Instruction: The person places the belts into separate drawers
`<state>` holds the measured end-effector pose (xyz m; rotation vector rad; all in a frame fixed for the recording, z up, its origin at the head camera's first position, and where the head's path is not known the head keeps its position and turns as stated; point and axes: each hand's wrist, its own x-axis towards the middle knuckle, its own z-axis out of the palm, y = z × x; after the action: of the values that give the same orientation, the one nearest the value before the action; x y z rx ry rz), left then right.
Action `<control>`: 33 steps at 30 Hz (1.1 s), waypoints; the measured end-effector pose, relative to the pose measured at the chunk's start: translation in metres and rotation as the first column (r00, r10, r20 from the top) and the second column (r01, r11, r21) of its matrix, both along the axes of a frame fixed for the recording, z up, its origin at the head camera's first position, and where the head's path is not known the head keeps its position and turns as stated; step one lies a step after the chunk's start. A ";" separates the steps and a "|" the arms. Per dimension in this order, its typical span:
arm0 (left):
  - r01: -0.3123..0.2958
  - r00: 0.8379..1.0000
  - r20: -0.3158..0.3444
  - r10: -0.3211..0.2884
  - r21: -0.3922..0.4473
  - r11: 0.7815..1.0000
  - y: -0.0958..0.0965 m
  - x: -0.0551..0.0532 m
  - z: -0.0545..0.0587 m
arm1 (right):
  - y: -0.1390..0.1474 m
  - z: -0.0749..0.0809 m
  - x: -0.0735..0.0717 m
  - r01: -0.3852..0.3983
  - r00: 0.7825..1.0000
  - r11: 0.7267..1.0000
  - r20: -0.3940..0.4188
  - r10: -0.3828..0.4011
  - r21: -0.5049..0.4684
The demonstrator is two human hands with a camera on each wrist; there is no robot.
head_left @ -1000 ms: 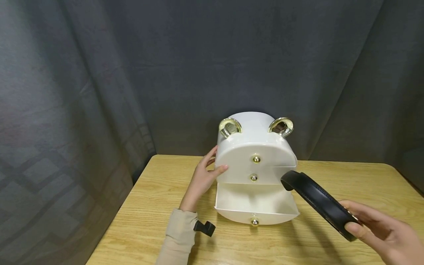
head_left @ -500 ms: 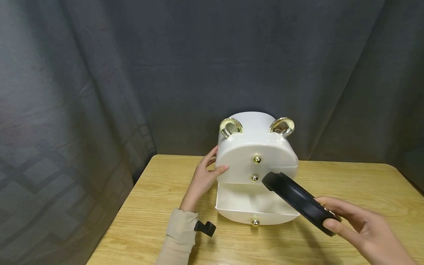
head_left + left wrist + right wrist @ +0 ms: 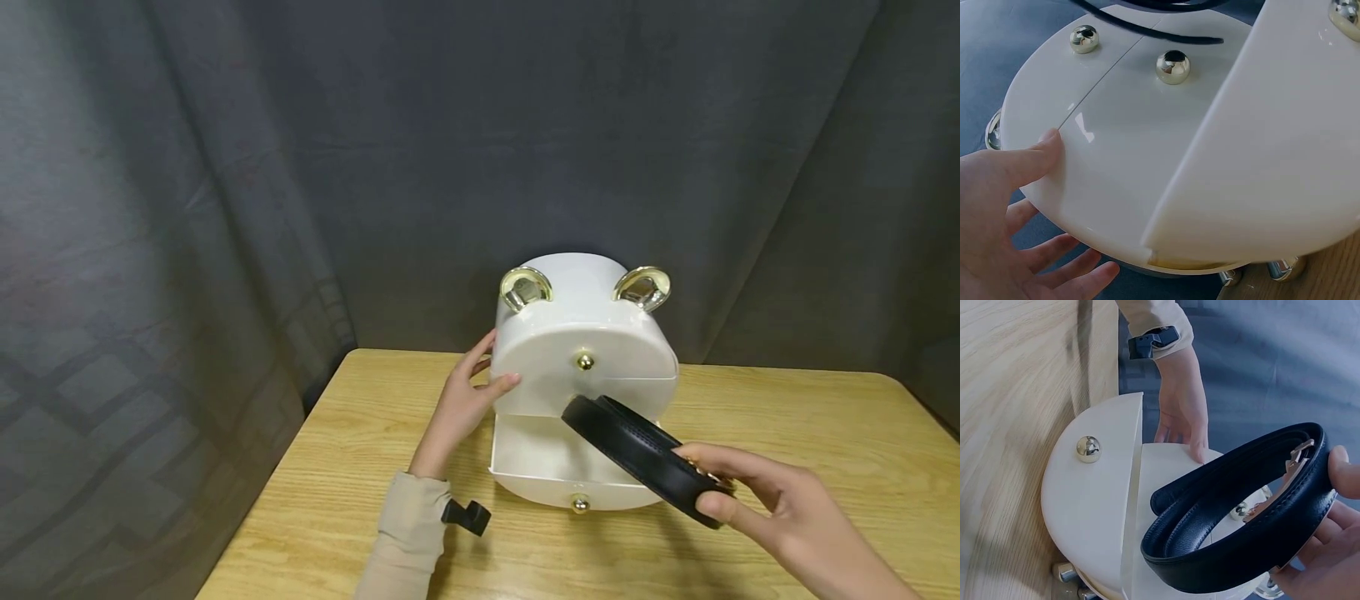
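A white drawer box (image 3: 581, 333) with gold ears and round gold knobs stands on the table, its bottom drawer (image 3: 532, 454) pulled out. My left hand (image 3: 462, 404) rests on the box's left side, thumb on the front face and fingers spread along the side; the left wrist view shows these fingers (image 3: 1063, 262) fairly straight. In my right hand (image 3: 765, 500) is a coiled black belt (image 3: 637, 446), pinched between thumb and fingers at its gold buckle (image 3: 1294, 462). The belt hangs tilted in front of the box, its far end over the open drawer and covering the middle knob.
The wooden table (image 3: 337, 467) carries the box near its back edge. A dark grey curtain (image 3: 465, 150) hangs behind and to the left. A small black device (image 3: 467, 517) is strapped to the left wrist over a beige sleeve (image 3: 408, 517).
My right hand has carried the belt leftward, from the right of the drawer to over it. The left hand stays on the box, which looks unmoved.
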<state>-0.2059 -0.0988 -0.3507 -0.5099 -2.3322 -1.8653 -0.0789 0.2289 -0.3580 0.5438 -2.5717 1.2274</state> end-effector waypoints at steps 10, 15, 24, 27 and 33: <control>-0.004 1.000 -0.005 0.005 0.001 1.000 0.000 -0.001 -0.001 | -0.005 0.000 -0.009 -0.004 0.999 0.997 0.038 0.001 0.072; -0.003 1.000 0.001 0.003 -0.003 1.000 0.000 0.000 0.000 | -0.009 -0.001 -0.012 -0.033 0.999 0.996 -0.003 0.033 0.084; -0.017 1.000 -0.009 0.017 0.005 1.000 0.000 -0.021 -0.025 | -0.017 -0.001 -0.016 -0.085 0.995 0.992 0.057 0.080 0.089; -0.023 1.000 -0.015 0.023 0.011 1.000 0.000 -0.027 -0.033 | -0.020 -0.001 -0.018 -0.105 0.993 0.990 0.065 0.100 0.089; -0.019 1.000 -0.022 0.020 0.025 1.000 -0.001 -0.027 -0.035 | -0.026 0.002 -0.022 -0.147 0.987 0.983 0.087 0.138 0.107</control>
<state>-0.2332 -0.1002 -0.3855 -0.5012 -2.2884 -1.8677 -0.1009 0.2032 -0.3560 0.7290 -2.7234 1.1735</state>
